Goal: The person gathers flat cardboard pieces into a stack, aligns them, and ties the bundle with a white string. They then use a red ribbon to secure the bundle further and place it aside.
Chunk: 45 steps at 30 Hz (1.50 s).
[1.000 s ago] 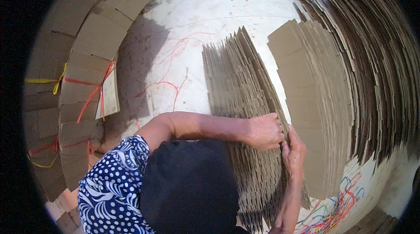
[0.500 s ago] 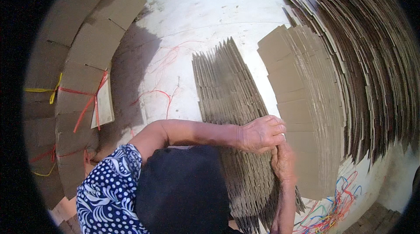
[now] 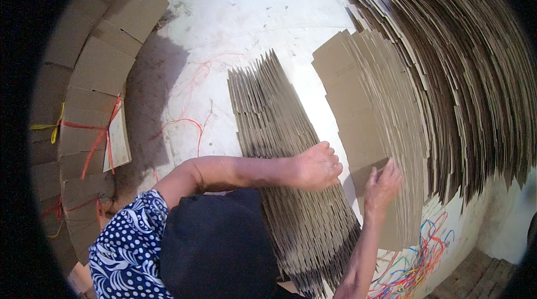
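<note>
The cardboard row [image 3: 272, 110] points forward (long axis slanting slightly left).

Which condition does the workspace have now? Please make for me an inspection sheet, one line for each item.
Surface: whitish floor with dark marks; shadow at left.
Job's things: middle cardboard row, packed with edges up; tilted cardboard row to its right, showing a broad face.
Clutter: thin red strings lying on the floor; tangle of coloured ties at lower right.
Hands: left hand curled at the middle row's right edge, grip unclear; right hand open at the tilted row, contact unclear.
Cables: nothing seen.
Surroundings: tied cardboard bundles at left; darker cardboard stacks at far right.
</note>
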Motion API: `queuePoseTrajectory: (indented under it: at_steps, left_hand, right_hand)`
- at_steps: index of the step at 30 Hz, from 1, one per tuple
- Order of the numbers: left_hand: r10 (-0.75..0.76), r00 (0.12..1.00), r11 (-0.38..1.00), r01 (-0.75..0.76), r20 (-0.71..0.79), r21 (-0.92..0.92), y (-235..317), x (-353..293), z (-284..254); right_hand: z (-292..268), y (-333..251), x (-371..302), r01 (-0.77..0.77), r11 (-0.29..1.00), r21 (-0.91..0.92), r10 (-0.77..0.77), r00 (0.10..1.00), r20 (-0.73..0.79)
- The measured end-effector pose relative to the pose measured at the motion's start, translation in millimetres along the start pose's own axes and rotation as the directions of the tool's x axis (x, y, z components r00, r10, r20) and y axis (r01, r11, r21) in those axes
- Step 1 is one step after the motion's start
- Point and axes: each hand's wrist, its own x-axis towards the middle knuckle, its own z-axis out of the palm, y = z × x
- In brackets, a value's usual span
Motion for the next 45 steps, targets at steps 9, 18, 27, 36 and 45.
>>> queuePoseTrajectory:
  at_steps: [9, 18, 27, 36, 45]
  left_hand:
    - [0.016, 1.000, 1.000, -0.016, -0.027, -0.020, -1, -2, -1]
    - [-0.010, 0.998, 1.000, 0.011, 0.060, -0.024, 1, -1, -8]
    - [-0.011, 0.998, 0.999, 0.013, 0.055, -0.029, 2, 0, -12]
    - [-0.030, 0.999, 0.999, 0.031, 0.040, -0.011, 1, -1, -6]
    - [0.006, 1.000, 0.999, -0.005, 0.011, -0.032, 0, -2, -4]
  right_hand:
    - [-4, -23, -2, -0.025, 1.000, 0.016, 0.026, 0.998, -0.053]
    - [6, -6, 15, 0.007, 0.998, 0.068, 0.000, 0.996, -0.095]
    - [-13, -26, 10, 0.157, 0.984, 0.087, -0.150, 0.985, -0.083]
    - [-26, -14, 9, -0.020, 0.994, 0.104, 0.002, 0.986, 0.164]
    - [13, 6, 12, -0.048, 0.991, 0.128, 0.053, 0.998, -0.038]
